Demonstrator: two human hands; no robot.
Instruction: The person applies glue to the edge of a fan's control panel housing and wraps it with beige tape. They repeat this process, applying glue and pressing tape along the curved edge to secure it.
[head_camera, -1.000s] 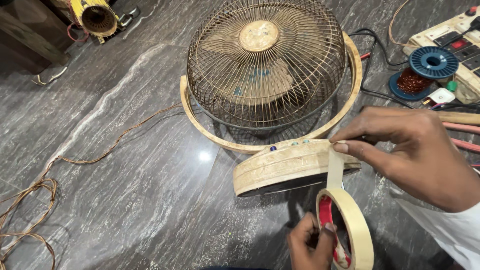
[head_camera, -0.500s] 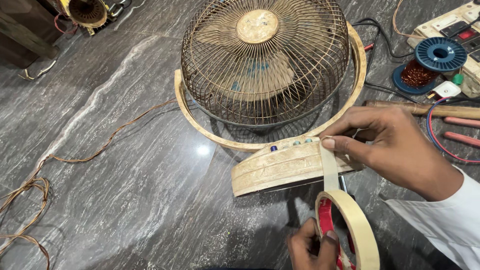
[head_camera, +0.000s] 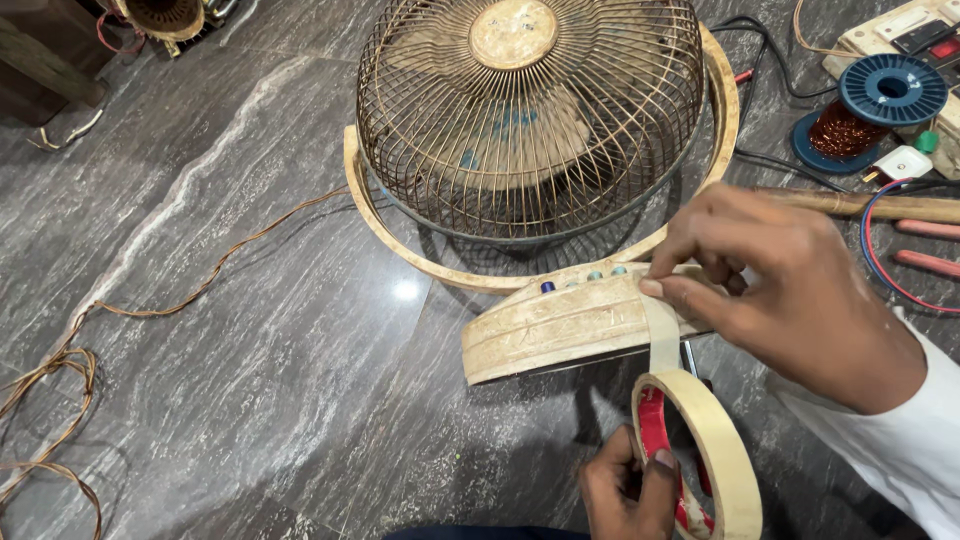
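Copper wire (head_camera: 60, 400) trails on marble floor (head_camera: 250, 330) far left. Fan (head_camera: 530, 110) lies grille-up, its base (head_camera: 560, 325) at centre. Left hand (head_camera: 625, 495) grips tape roll (head_camera: 700, 450) below base, fingers closed. Right hand (head_camera: 790, 290) presses tape strip onto base, fingertips seemingly pinched. Spool (head_camera: 890, 90) top right.

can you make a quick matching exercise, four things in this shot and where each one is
Things:
1. tape roll
2. right hand
3. blue spool
4. loose wire

Places:
A. far left on the floor
B. pressing tape onto the fan base
C. top right, beside the fan
D. held low by the left hand

Pairs: 1-D, 2-B, 3-C, 4-A
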